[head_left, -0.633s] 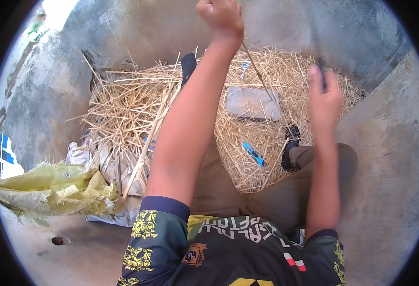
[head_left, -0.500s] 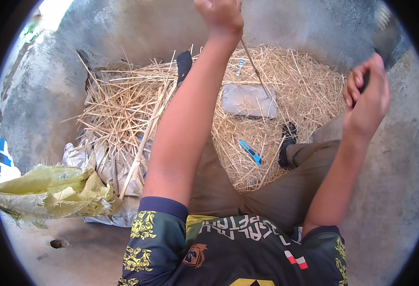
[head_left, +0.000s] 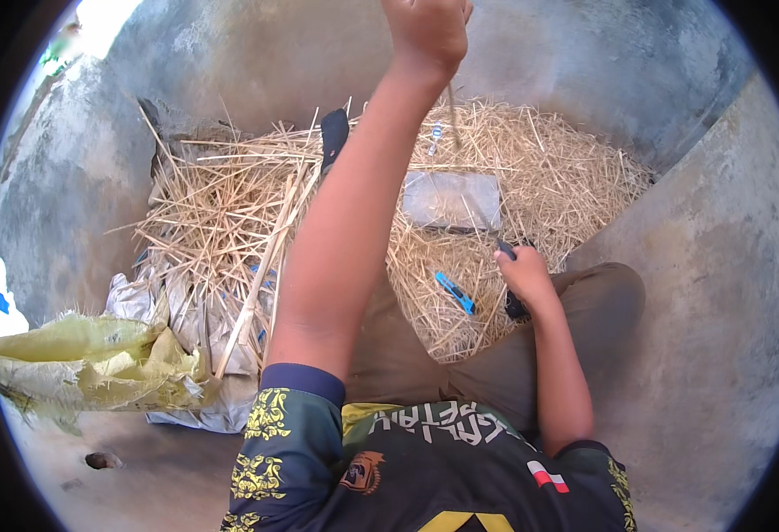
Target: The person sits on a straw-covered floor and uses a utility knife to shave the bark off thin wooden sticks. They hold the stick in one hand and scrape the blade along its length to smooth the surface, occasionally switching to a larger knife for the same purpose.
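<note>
My left hand (head_left: pixel 429 35) is raised at the top, closed round a thin bamboo stick (head_left: pixel 453 115). The stick hangs down from the fist, its lower end blurred above a grey stone block (head_left: pixel 438 199). Low at the block's right front corner, my right hand (head_left: pixel 526 277) grips a large knife (head_left: pixel 506 250) by its dark handle. Its blade is smeared by motion over the block. A blue box cutter (head_left: pixel 455 293) lies on the shavings in front of the block, left of my right hand.
Pale split sticks (head_left: pixel 221 195) are heaped at the left, and fine shavings (head_left: pixel 549 177) spread round the block. A yellowish sack (head_left: pixel 97 355) lies at far left. My bent legs (head_left: pixel 602 310) flank the work spot. A concrete wall (head_left: pixel 567 53) curves behind.
My right hand has swung the knife down and left from high on the right to the block. The stick's lower end, earlier on the block, now hangs above it. The left hand shifted slightly right.
</note>
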{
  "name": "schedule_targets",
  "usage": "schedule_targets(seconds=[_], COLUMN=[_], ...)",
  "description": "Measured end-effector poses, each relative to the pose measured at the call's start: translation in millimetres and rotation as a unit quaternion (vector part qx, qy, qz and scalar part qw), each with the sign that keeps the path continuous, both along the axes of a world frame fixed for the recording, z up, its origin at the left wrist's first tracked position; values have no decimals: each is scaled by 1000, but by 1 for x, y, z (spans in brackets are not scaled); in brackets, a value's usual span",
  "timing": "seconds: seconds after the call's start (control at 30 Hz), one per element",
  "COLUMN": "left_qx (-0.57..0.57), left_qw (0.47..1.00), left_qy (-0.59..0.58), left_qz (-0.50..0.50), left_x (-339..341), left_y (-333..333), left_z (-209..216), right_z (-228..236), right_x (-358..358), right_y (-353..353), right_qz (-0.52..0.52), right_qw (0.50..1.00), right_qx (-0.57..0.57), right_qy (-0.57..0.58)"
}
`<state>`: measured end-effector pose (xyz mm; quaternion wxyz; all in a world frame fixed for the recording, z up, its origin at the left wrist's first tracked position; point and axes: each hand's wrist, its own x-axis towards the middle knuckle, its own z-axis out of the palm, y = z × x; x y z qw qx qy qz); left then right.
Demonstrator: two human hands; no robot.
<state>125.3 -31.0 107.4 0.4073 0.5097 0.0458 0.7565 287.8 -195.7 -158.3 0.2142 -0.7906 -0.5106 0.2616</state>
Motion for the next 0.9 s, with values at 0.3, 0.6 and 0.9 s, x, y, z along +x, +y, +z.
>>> schedule_targets(seconds=[0.3, 0.6, 0.9], left_qx=[-18, -73, -63], left_qw=[981, 968, 976], left_qy=[162, 150, 121], left_qz=[-105, -189, -169], left_x=[-36, -62, -59], left_y=[19, 23, 20], left_z=[-29, -34, -38], right_z=[111, 28, 92], right_x=[-35, -103, -97], right_y=[3, 40, 18], right_qz=[-40, 28, 10], right_qw=[947, 956, 897], right_qx=[271, 204, 252], right_qy=[167, 208, 364])
